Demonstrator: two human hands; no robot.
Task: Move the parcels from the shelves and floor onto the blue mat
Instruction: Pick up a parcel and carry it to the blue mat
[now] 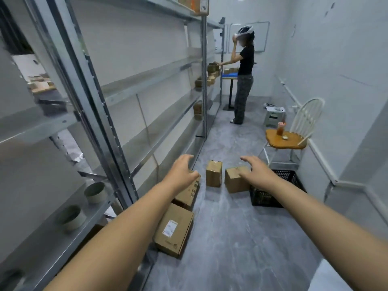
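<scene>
Both arms reach forward over the grey floor (231, 238). The left hand (182, 173), fingers loosely curved and apart, holds nothing and hovers over a printed parcel (189, 195) at 11 o'clock beside the shelving (147, 133). A flat labelled parcel (174, 229) lies nearer on that line. The right hand (257, 172), fingers straight and slightly spread, hangs over a squat parcel (235, 182) at 1 o'clock; contact cannot be told. An upright parcel (213, 173) stands at 12 between the hands. A black crate (264, 198) sits at 2. The blue mat (230, 74) lies on a far table at 12

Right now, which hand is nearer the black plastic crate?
Right. The right hand hovers just left of the crate; the left hand is farther left, by the shelving.
</scene>
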